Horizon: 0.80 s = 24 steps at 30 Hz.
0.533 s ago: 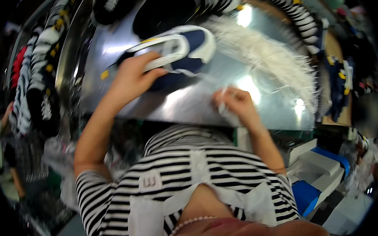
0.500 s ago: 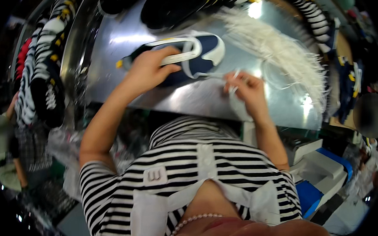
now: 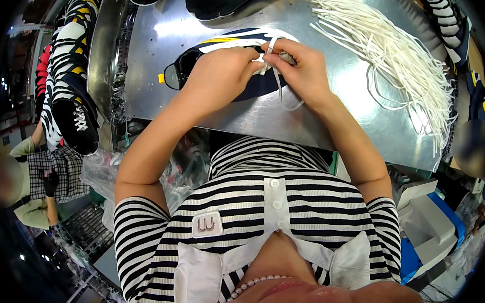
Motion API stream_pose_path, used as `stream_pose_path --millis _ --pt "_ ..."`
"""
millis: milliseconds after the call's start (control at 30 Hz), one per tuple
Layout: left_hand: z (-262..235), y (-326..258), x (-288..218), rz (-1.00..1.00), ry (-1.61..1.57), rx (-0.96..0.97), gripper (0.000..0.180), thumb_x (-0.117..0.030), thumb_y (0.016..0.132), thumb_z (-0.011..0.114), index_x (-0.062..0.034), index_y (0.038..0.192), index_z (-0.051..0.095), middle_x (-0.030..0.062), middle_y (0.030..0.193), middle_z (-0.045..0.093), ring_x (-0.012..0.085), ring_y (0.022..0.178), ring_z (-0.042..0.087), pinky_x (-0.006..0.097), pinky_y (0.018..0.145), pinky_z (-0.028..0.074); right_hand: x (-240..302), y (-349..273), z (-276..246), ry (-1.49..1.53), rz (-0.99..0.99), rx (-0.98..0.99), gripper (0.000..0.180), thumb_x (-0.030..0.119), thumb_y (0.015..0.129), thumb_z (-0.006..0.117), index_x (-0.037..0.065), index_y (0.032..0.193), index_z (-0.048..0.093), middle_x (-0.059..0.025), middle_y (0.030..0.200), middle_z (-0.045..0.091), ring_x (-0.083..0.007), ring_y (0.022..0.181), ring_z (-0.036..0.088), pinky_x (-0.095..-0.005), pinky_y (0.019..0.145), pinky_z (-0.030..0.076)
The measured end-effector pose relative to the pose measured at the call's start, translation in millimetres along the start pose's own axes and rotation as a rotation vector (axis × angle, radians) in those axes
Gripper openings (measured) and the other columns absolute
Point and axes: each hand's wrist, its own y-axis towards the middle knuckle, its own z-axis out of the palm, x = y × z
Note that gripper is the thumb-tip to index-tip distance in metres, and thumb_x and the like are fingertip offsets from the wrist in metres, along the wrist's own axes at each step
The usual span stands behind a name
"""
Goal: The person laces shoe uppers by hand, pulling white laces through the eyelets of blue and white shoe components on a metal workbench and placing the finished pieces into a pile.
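Note:
A navy sneaker (image 3: 255,89) with white and yellow trim lies on its sole on the metal tabletop, toe to the right. My left hand (image 3: 224,72) reaches over it, its fingertips pinched at the white lacing edge and covering much of the opening. Close beside them, my right hand (image 3: 304,64) grips a white shoelace (image 3: 278,82) between thumb and finger. The lace loops above the fingers and hangs down over the shoe's side. A small greyish piece (image 3: 287,58) shows at my right fingers; its kind is unclear.
A bundle of white laces (image 3: 386,48) lies on the metal tabletop (image 3: 154,62) to the right. Dark shoes (image 3: 222,0) stand at the far edge; striped shoes (image 3: 71,67) line the left. A white-and-blue box (image 3: 427,226) sits lower right. Another person (image 3: 47,177) is at far left.
My right hand has moved left and up from beside the toe to the lacing area, bringing the lace. My left hand has shifted right along the shoe, toward my right fingers.

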Motion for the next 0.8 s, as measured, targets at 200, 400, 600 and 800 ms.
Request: stream_pose_path --millis 200,400,600,800 --pt "12 13 5 -0.104 -0.074 -0.003 0.025 -0.033 0.088 0.067 -0.0077 0.089 0.071 0.0121 0.075 0.067 0.0289 0.069 0.064 0.039 0.062 0.048 -1 3 -1 -0.016 -0.057 -0.023 0.024 0.013 0.085 0.073 0.006 0.106 0.066 -0.0081 0.085 0.070 -0.0182 0.070 0.066 -0.0283 0.063 0.050" --pt "13 17 9 -0.181 -0.161 0.034 0.030 -0.037 0.087 0.064 -0.0089 0.078 0.069 0.0083 0.061 0.059 0.0272 0.058 0.057 0.039 0.056 0.043 16 -22 -20 0.147 0.243 0.081 0.028 0.013 0.090 0.066 -0.001 0.110 0.053 -0.0127 0.085 0.070 -0.0245 0.074 0.070 -0.0316 0.066 0.052" --pt "16 20 11 -0.218 -0.206 0.047 0.030 -0.036 0.088 0.064 -0.0071 0.079 0.068 0.0085 0.059 0.056 0.0259 0.057 0.055 0.038 0.057 0.042 14 -42 -18 0.136 0.253 0.165 0.018 0.010 0.092 0.061 -0.002 0.102 0.052 -0.0160 0.082 0.071 -0.0289 0.075 0.071 -0.0340 0.068 0.053" --pt "17 17 12 -0.219 -0.262 0.074 0.024 -0.025 0.091 0.067 -0.0014 0.085 0.066 0.0003 0.065 0.051 0.0088 0.062 0.045 0.028 0.057 0.037 5 -35 -16 0.077 0.217 0.189 0.015 0.012 0.092 0.061 -0.001 0.096 0.054 -0.0152 0.076 0.070 -0.0324 0.071 0.070 -0.0378 0.067 0.053"
